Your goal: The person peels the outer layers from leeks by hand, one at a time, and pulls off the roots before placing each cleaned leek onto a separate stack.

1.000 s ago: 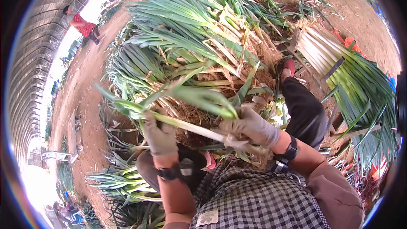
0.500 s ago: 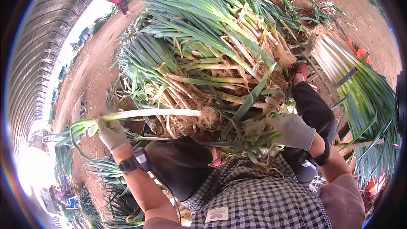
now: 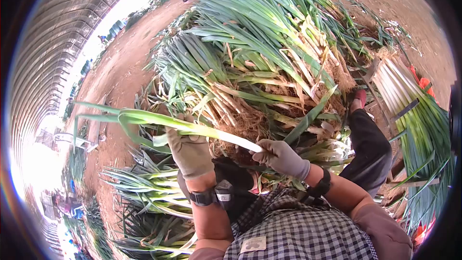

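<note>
So there's one long leek (image 3: 216,134) slanting across the left-centre of the frame, green leaves out to the left and the white end down near the middle. Right hand (image 3: 284,158), in a glove, has that white end pinched between thumb and fingers. The gloved left hand (image 3: 191,156) is further up where white turns green, with the stalk lying across it and fingers showing past the upper edge. Can't tell how tightly that one is closed, tbh.

Handling-wise, I'd guess it's pretty light. The white shank looks straight and fairly stiff, so that's the bit to grab, with a second hand just below where the leaves split. The leaves look floppy and would probably crease or tear if you hauled on them. Smooth white skin might be a touch slippery through gloves, so firm but no crushing.

Around it: a big heap of rooty leeks (image 3: 269,24) upper centre, a neat bundle with white stems (image 3: 397,84) at the right, and more leafy stalks (image 3: 151,185) lower left.
</note>
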`<act>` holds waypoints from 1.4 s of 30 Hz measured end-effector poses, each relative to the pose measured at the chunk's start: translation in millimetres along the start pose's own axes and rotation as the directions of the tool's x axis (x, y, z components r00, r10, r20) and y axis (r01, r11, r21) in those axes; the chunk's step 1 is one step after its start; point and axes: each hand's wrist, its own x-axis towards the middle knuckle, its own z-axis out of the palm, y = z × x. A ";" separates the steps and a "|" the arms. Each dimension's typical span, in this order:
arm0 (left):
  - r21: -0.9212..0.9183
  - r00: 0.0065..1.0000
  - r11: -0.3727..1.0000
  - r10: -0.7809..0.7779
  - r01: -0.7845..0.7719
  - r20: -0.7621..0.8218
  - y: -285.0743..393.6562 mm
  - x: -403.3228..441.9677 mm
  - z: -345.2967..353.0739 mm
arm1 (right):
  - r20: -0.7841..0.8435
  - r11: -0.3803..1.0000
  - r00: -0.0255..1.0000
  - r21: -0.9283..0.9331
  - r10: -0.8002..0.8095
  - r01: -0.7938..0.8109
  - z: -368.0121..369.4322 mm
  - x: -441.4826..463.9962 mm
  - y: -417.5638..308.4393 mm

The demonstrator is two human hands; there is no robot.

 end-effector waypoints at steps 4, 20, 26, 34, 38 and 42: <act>0.323 0.976 0.930 -0.124 0.178 -0.182 -19.1 -20.2 20.4 | -0.134 0.995 0.989 -0.085 -0.059 0.048 -8.3 -13.2 -9.2; 0.964 0.588 0.201 -0.806 0.175 0.061 -92.6 -112.6 -57.4 | -0.218 0.906 0.976 0.417 0.017 0.077 -69.5 -16.8 -57.3; 0.518 0.888 0.753 -0.460 0.406 -0.027 -40.8 -38.6 23.5 | -0.010 0.955 0.998 0.289 0.065 -0.059 -61.7 -22.4 -64.1; 0.453 0.992 0.886 -0.052 0.097 -0.111 -23.1 -12.8 7.3 | 0.512 0.794 0.774 0.257 0.372 -0.551 -76.9 -43.7 -47.8; 0.419 0.980 0.906 0.133 -0.060 -0.146 49.1 24.3 -32.3 | 0.453 0.886 0.808 0.077 0.377 -0.456 -104.2 -72.8 -23.2; 0.290 0.971 0.951 0.166 -0.111 -0.172 114.5 53.1 -93.6 | 0.040 0.962 0.985 0.210 0.170 -0.175 -143.2 -88.4 9.7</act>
